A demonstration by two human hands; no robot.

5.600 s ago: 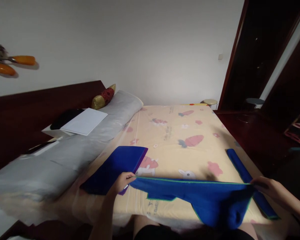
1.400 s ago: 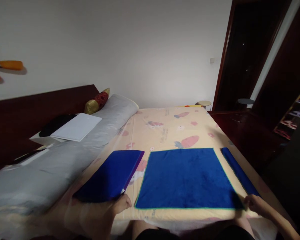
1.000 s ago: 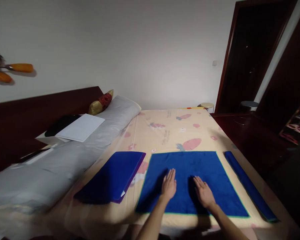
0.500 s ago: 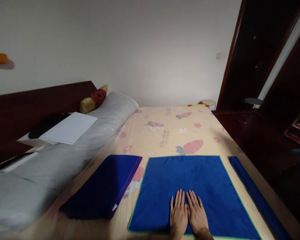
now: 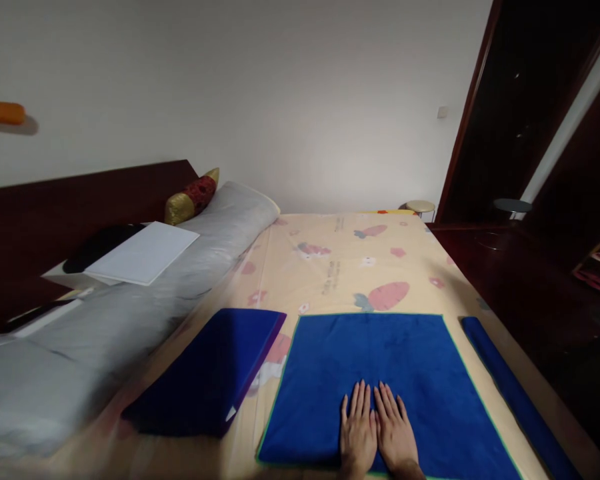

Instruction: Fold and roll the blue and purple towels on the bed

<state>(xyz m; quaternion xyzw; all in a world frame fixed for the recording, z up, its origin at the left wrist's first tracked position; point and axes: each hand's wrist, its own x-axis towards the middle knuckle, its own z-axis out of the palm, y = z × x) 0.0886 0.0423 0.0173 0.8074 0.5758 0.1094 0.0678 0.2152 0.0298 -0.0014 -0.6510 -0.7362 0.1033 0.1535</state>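
A blue towel [image 5: 325, 360] with a thin green border lies spread flat on the bed. My left hand [image 5: 357, 430] rests palm down on its near part, fingers stretched forward. Beside it, thumbs meeting, my right hand [image 5: 395, 427] lies flat on the same cloth, its fingers also straight. To the left is a folded dark blue cloth [image 5: 205, 373] with a purple edge and a small white tag. A rolled blue cloth [image 5: 510, 393] lies along the right side of the bed.
The bed [image 5: 300, 267] has a cream sheet with carrot prints. A long grey cushion [image 5: 130, 320] runs along the headboard [image 5: 80, 193], with a white flat box [image 5: 145, 253] and a red-gold bolster [image 5: 195, 197] on it. Two stools [image 5: 420, 207] stand beyond the bed.
The whole view has shifted slightly, with the scene a little further right. Both hands stay flat in the same place on the towel.
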